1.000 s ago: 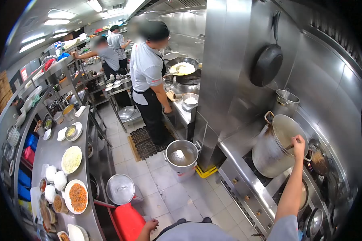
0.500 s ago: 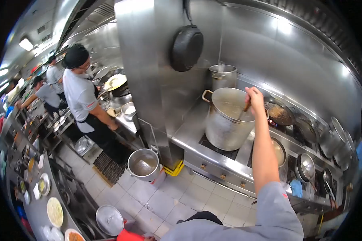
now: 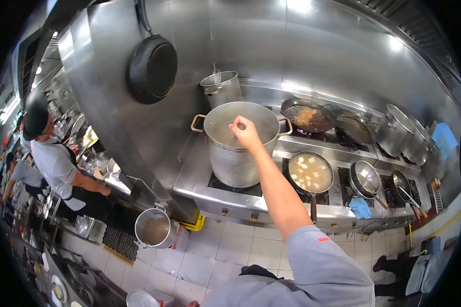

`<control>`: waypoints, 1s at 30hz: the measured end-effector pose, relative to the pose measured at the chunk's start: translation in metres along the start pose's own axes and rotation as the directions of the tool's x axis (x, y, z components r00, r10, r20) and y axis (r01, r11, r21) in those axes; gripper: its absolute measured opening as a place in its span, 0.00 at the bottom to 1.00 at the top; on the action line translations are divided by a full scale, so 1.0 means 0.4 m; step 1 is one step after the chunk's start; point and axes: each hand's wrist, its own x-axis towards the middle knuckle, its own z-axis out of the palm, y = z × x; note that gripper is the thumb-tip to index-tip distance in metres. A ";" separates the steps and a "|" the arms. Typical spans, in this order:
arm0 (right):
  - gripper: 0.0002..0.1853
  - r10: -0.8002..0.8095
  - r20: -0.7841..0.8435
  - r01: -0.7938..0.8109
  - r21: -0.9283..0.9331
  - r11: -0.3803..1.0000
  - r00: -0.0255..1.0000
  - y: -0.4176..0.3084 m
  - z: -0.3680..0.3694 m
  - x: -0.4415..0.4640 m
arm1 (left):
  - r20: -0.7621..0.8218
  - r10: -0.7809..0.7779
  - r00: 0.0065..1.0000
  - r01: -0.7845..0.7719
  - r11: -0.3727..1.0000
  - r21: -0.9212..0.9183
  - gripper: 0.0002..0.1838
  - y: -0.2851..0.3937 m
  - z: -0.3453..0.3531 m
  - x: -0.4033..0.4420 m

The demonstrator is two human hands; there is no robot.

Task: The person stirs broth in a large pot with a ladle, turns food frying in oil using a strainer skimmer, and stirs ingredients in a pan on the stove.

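Note:
My right hand [image 3: 246, 133] reaches over the large metal stockpot [image 3: 234, 166] on the stove. Its fingers are wrapped round the wooden handle [image 3: 241, 126] of a utensil whose lower end is hidden in the pot. Cloudy liquid shows inside. Only a sliver of what looks like my left hand [image 3: 192, 304] appears at the bottom edge, its fingers cut off from view. Right of the stockpot, a frying pan [image 3: 310, 173] holds pale pieces in liquid. Behind that pan, a dark wok [image 3: 308, 115] contains browned food.
A black pan [image 3: 152, 69] hangs on the steel wall. Behind the stockpot stands another tall pot [image 3: 223, 91]. On the floor at left is a pot of brownish liquid [image 3: 153, 230]. A co-worker [image 3: 56, 158] stands beyond the partition; another person's legs [image 3: 394, 276] show at lower right.
My view has swung right, bringing the frying pan and more burners into sight. My right hand has stayed on the utensil, now over the pot's middle instead of its right side.

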 end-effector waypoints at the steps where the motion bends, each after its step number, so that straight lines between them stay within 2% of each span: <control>1: 0.11 0.061 0.025 -0.061 -0.016 0.998 0.998 0.013 -0.017 -0.004 | 0.007 -0.020 1.000 0.020 1.000 -0.004 0.20 0.011 0.007 0.004; 3: 0.11 0.125 0.037 -0.124 -0.037 0.992 0.991 0.015 -0.052 -0.012 | 0.017 -0.064 0.998 0.064 0.998 0.000 0.21 0.019 0.015 0.011; 5: 0.11 0.102 -0.006 -0.102 -0.152 0.983 0.995 0.016 -0.084 -0.017 | 0.023 -0.108 0.994 0.108 0.994 -0.003 0.22 0.026 0.024 0.017; 8: 0.11 0.061 -0.061 -0.071 -0.177 0.982 0.996 0.013 -0.122 -0.012 | 0.031 -0.111 0.993 0.111 0.994 -0.004 0.21 0.038 0.039 0.023; 11: 0.11 0.090 -0.075 -0.099 -0.118 0.988 0.993 -0.004 -0.169 0.020 | 0.035 -0.061 0.998 0.061 0.998 -0.007 0.20 0.058 0.058 0.028; 12: 0.10 0.093 -0.098 -0.096 -0.024 0.995 0.991 -0.015 -0.177 0.032 | 0.038 -0.044 0.998 0.044 0.999 -0.003 0.19 0.061 0.060 0.032; 13: 0.10 0.256 -0.042 -0.256 0.009 0.967 0.966 -0.069 -0.198 0.036 | 0.042 -0.028 0.999 0.027 1.000 0.004 0.19 0.061 0.062 0.036; 15: 0.10 0.333 -0.058 -0.332 0.022 0.943 0.941 -0.111 -0.220 0.050 | 0.052 0.011 0.999 -0.012 1.000 0.024 0.17 0.050 0.064 0.040; 18: 0.10 0.279 -0.028 -0.276 0.087 0.957 0.960 -0.135 -0.246 0.070 | 0.072 0.119 0.990 -0.125 0.988 0.090 0.16 0.039 0.069 0.065; 19: 0.10 0.279 0.012 -0.276 0.188 0.942 0.960 -0.130 -0.256 0.072 | 0.089 0.189 0.978 -0.200 0.968 0.149 0.15 0.033 0.062 0.075; 21: 0.11 0.262 0.049 -0.263 0.341 0.903 0.964 -0.140 -0.256 0.062 | 0.166 0.369 0.915 -0.404 0.856 0.322 0.14 0.028 0.040 0.105; 22: 0.11 0.256 0.062 -0.261 0.345 0.902 0.965 -0.134 -0.241 0.058 | 0.214 0.441 0.871 -0.491 0.780 0.388 0.13 0.038 0.033 0.121; 23: 0.11 0.234 0.041 -0.234 0.346 0.909 0.971 -0.127 -0.226 0.053 | 0.204 0.447 0.871 -0.491 0.785 0.378 0.13 0.046 0.040 0.128; 24: 0.11 0.214 0.016 -0.206 0.346 0.915 0.977 -0.119 -0.213 0.045 | 0.093 0.188 0.978 -0.204 0.956 0.211 0.13 0.077 0.047 0.117; 25: 0.09 0.186 0.034 -0.187 0.306 0.933 0.982 -0.115 -0.188 0.033 | 0.042 -0.109 0.993 0.109 0.994 0.014 0.12 0.101 0.047 0.099; 26: 0.09 0.183 0.059 -0.192 0.261 0.946 0.981 -0.113 -0.162 0.023 | 0.043 -0.071 0.997 0.075 0.991 -0.113 0.11 0.117 0.041 0.074; 27: 0.08 0.188 0.072 -0.199 0.210 0.957 0.980 -0.116 -0.138 0.009 | 0.050 -0.073 0.996 0.078 0.992 -0.095 0.11 0.112 0.028 0.091; 29: 0.08 0.196 0.045 -0.200 0.095 0.975 0.980 -0.121 -0.091 -0.006 | 0.054 0.111 0.992 -0.107 0.991 -0.075 0.11 0.107 0.001 0.139; 30: 0.10 0.114 0.039 -0.118 0.131 0.984 0.993 -0.092 -0.071 -0.011 | 0.073 0.113 0.991 -0.111 0.993 -0.025 0.11 0.121 -0.015 0.143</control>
